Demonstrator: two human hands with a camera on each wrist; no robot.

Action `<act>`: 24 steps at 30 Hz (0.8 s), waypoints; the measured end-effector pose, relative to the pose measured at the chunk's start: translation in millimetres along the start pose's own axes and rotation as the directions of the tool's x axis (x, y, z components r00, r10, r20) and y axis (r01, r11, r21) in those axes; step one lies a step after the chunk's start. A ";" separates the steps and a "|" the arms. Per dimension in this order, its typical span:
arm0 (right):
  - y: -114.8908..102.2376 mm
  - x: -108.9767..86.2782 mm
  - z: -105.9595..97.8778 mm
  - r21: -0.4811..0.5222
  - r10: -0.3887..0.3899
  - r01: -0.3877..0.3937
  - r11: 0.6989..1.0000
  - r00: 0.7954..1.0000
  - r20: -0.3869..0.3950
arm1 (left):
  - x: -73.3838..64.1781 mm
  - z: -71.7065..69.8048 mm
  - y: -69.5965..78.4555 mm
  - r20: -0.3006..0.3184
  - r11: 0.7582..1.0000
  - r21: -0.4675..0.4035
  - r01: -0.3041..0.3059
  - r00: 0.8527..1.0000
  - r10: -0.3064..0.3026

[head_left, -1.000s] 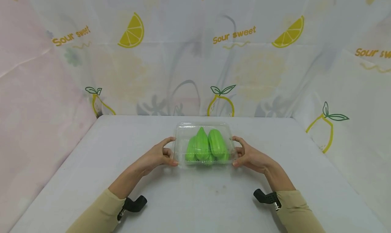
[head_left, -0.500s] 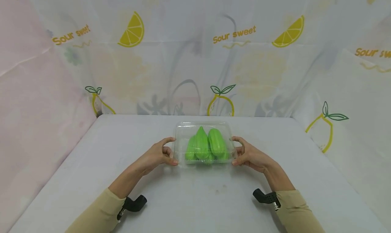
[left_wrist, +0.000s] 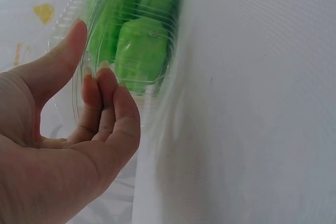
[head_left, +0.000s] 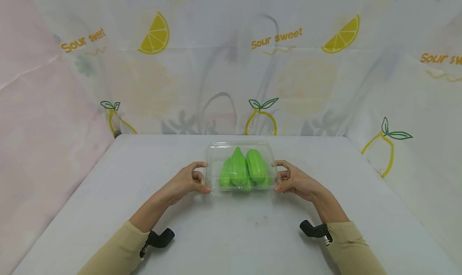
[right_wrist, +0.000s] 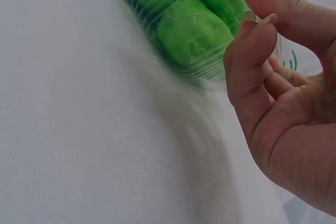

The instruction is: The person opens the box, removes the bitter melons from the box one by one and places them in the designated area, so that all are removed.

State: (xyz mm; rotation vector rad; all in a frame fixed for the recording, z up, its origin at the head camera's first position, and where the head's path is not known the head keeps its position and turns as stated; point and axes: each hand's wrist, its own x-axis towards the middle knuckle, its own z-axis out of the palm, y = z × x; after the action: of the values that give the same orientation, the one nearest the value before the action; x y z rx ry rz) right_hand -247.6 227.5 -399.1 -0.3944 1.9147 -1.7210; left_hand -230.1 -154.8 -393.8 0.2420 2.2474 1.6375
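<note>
A clear plastic lidded box [head_left: 215,158] stands toward the far side of the white table, with several bright green, ribbed, elongated vegetables [head_left: 239,168] inside. My left hand [head_left: 185,183] grips its left end, thumb and fingers at the rim. At the opposite end my right hand [head_left: 297,184] pinches the rim in the same way. In the left wrist view, the thumb and curled fingertips [left_wrist: 105,80] meet the box's edge. The right wrist view has the blunt end of a green vegetable [right_wrist: 194,35] close behind the plastic wall. The box looks closed.
White cloth covers the table [head_left: 238,235], and its back edge lies just behind the box. A printed curtain [head_left: 202,74] with lemon drawings hangs behind and along both sides. Each wrist wears a black camera mount [head_left: 160,239] near the tan sleeve.
Everything in the head view sits a few pixels higher than before. Both hands keep their grip on the box, and no clear movement of it shows.
</note>
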 end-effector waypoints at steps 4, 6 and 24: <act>0.3 -1.0 -0.1 -0.009 -0.002 0.002 1.000 1.000 -0.002 | -0.1 1.1 -0.9 0.004 1.000 -0.019 0.008 1.000 -0.008; -0.1 -1.4 0.2 -0.012 -0.004 0.004 1.000 1.000 -0.004 | -0.6 1.5 -1.1 0.003 1.000 -0.027 0.012 1.000 -0.011; -3.0 -0.5 2.8 -0.023 0.000 -0.001 1.000 0.998 -0.065 | 0.5 -0.7 -0.5 -0.013 1.000 -0.008 -0.004 1.000 0.004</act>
State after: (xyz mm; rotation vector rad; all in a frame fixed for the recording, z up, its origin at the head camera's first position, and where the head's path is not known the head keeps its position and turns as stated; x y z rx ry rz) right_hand -246.0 225.0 -396.2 -0.3504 1.9817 -1.7322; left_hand -230.8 -155.4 -394.2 0.2343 2.2507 1.6546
